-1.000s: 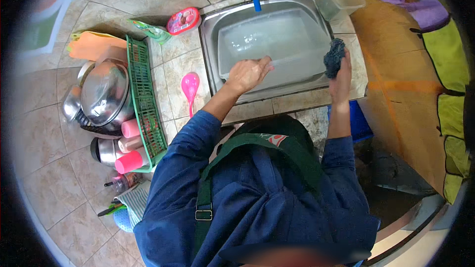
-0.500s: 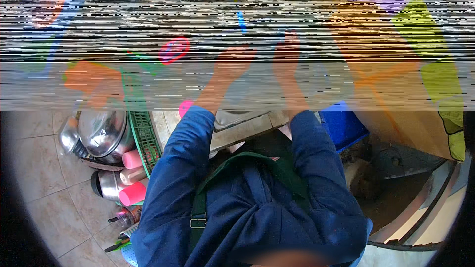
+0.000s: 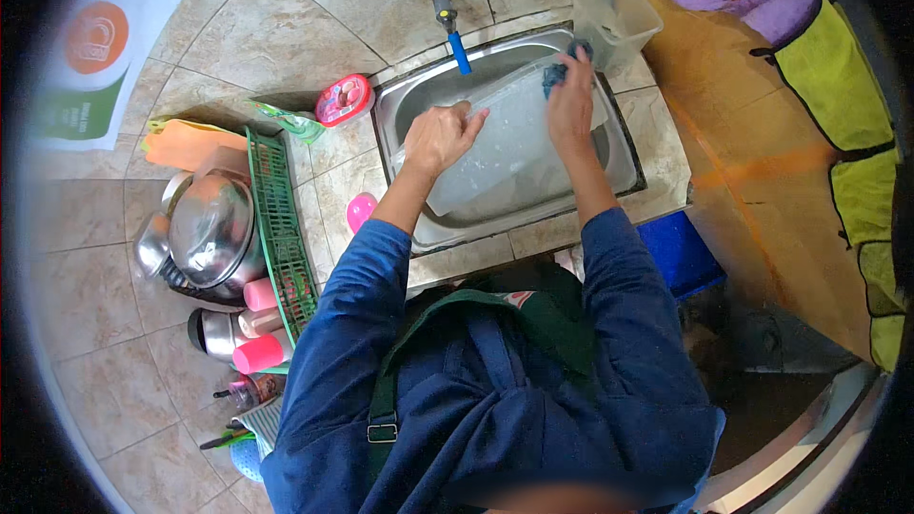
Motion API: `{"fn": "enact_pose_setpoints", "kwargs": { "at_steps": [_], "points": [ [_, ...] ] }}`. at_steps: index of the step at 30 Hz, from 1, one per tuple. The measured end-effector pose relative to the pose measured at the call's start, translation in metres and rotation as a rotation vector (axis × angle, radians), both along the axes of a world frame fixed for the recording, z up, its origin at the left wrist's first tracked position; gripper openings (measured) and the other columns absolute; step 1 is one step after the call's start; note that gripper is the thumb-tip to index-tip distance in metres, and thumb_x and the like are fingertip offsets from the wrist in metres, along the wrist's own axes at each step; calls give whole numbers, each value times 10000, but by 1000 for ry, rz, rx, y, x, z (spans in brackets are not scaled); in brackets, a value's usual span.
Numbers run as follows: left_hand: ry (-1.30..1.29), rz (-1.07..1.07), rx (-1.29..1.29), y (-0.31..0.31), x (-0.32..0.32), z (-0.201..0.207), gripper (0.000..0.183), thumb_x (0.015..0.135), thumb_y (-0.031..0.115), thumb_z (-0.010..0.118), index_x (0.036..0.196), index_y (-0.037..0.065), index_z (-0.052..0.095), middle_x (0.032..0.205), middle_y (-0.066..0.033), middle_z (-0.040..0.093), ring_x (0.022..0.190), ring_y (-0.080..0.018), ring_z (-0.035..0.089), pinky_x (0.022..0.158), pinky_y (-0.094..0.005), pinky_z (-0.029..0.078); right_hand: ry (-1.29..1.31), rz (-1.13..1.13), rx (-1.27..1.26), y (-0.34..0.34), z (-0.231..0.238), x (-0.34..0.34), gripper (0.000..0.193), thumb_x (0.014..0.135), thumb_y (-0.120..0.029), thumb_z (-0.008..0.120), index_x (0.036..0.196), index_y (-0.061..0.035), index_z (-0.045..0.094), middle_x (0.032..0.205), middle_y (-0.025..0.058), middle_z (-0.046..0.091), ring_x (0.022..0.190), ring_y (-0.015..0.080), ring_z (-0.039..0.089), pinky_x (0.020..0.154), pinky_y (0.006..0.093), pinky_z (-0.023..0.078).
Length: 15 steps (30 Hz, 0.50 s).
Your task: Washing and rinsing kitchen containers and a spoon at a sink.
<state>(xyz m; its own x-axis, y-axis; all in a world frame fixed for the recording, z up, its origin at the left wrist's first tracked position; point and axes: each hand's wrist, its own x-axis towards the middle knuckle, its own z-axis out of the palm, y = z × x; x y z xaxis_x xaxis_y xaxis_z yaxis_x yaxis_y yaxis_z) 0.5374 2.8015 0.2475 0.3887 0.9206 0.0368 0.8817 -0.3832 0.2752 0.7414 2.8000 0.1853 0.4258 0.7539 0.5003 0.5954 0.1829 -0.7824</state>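
A flat, translucent plastic sheet-like piece (image 3: pixel 505 148), spotted with suds, is tilted across the steel sink (image 3: pixel 626 157); whether it is a lid or a board I cannot tell. My left hand (image 3: pixel 443 141) is closed on its upper left edge, thumb pointing right. In my right hand (image 3: pixel 571 105) is a dark blue scrubber (image 3: pixel 554 78), pressed at the piece's upper right end. Part of the scrubber shows past the fingers, and the rest is hidden by the hand. The faucet (image 3: pixel 443 5) with a blue spout hangs over the sink's back edge.
A clear plastic tub (image 3: pixel 619 24) stands at the sink's back right corner. Left of the sink are a pink tub (image 3: pixel 344 100), a pink round item (image 3: pixel 361 211) and a green dish rack (image 3: pixel 271 219) beside metal pots. Cardboard (image 3: pixel 743 152) covers the right side.
The earlier frame is heavily striped across its top. My left hand appears slightly lower now, and my right arm has shifted a little to the right.
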Motion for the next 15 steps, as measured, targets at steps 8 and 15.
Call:
{"fn": "enact_pose_setpoints", "kwargs": {
  "at_steps": [8,15],
  "points": [
    [-7,29,37,-1,25,6,462,852,457,480,655,53,584,619,-180,596,640,-353,597,586,-443,472,-189,209,0,54,1,85,272,804,-57,415,1029,13,551,1116,211,538,1069,363,493,929,409,381],
    [-128,77,190,-13,104,-13,429,797,479,562,664,72,588,589,-114,608,602,-315,618,555,-404,485,-50,322,-308,47,3,94,394,840,-234,389,1069,30,571,1055,256,567,1012,404,515,889,416,396]
  ]
}}
